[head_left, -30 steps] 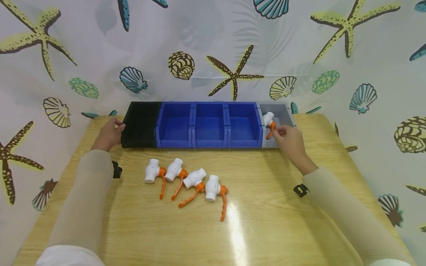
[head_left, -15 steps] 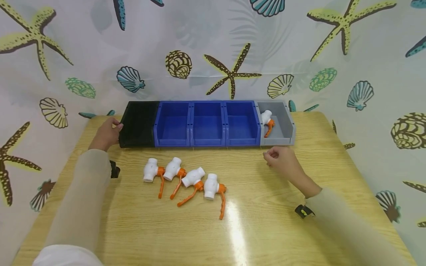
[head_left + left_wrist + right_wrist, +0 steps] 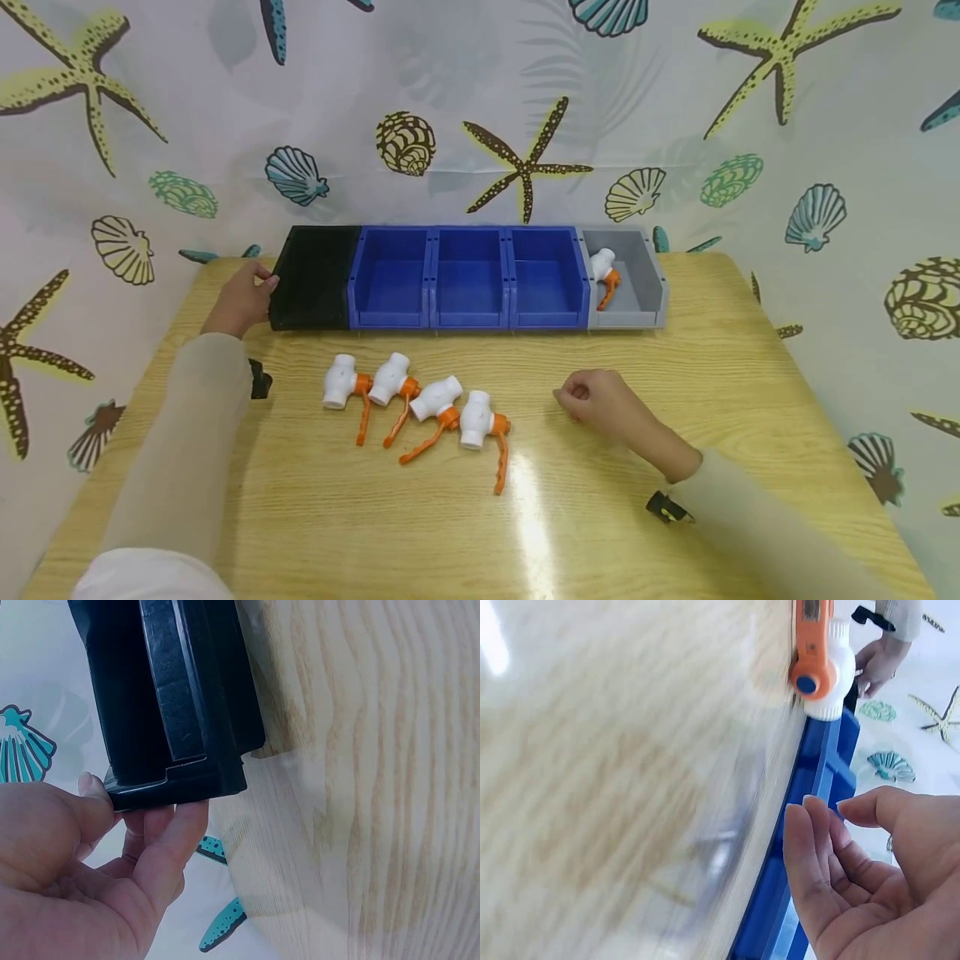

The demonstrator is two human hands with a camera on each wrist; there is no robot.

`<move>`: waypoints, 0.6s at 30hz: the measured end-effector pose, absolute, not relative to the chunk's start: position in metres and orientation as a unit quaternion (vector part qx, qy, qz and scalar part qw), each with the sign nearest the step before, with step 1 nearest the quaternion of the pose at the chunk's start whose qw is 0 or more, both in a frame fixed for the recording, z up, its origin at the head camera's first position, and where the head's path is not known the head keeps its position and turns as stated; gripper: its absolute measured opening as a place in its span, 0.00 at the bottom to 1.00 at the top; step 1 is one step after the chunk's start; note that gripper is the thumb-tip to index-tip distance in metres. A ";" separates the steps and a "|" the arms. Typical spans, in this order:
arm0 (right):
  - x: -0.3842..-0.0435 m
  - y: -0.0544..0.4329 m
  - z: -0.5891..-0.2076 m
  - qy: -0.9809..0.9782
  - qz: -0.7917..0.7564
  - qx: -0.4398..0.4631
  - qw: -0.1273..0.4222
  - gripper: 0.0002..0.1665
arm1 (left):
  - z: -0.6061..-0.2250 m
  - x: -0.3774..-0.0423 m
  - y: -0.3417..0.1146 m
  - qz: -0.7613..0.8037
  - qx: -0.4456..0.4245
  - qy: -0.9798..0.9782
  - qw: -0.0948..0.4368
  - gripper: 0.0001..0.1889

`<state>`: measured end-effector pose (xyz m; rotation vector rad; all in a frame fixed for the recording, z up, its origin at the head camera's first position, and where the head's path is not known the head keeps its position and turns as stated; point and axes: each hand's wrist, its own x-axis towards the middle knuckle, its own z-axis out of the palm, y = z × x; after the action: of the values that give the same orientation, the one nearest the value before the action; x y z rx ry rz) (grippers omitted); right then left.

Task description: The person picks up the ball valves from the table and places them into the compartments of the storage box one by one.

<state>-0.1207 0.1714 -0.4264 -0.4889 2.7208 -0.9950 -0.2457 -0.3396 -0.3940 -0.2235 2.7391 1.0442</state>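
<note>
In the head view my left hand (image 3: 242,298) is at the outer left side of a black storage bin (image 3: 313,321). The left wrist view has its thumb at the rim of the bin and curled fingers against the wall. My right hand (image 3: 603,406) is over the table with nothing in it; the right wrist view shows a gap between thumb and fingertips. Left of it, several white ball valves with orange lever handles lie in a row, the nearest being this valve (image 3: 476,421). Another white valve (image 3: 602,265) rests inside the grey bin (image 3: 647,318).
Three blue bins (image 3: 471,320) stand side by side between the black and grey ones, along the back of the wooden table (image 3: 360,525). Behind them hangs a cloth (image 3: 450,75) printed with shells and starfish.
My right hand has let go of the valve in the grey bin, drawn back out, and moved toward me and left over the table. The left hand has stayed at the black bin.
</note>
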 end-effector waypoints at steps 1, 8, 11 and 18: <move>-0.118 0.168 -0.427 0.919 -0.339 -0.172 0.104 0.12 | -0.394 -0.246 -0.340 0.353 -0.076 0.927 0.101 0.21; -0.102 0.149 -0.435 0.905 -0.357 -0.181 0.147 0.11 | -0.400 -0.248 -0.343 0.365 -0.081 0.922 0.104 0.22; -0.096 0.143 -0.438 0.895 -0.375 -0.178 0.165 0.12 | -0.401 -0.248 -0.344 0.365 -0.084 0.921 0.104 0.22; -0.088 0.134 -0.443 0.878 -0.398 -0.194 0.182 0.13 | -0.398 -0.247 -0.342 0.360 -0.079 0.924 0.098 0.22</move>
<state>-0.0877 0.1336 -0.4430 -0.5461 2.4784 -1.1221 -0.2473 -0.3420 -0.3983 -0.2335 2.7347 1.0661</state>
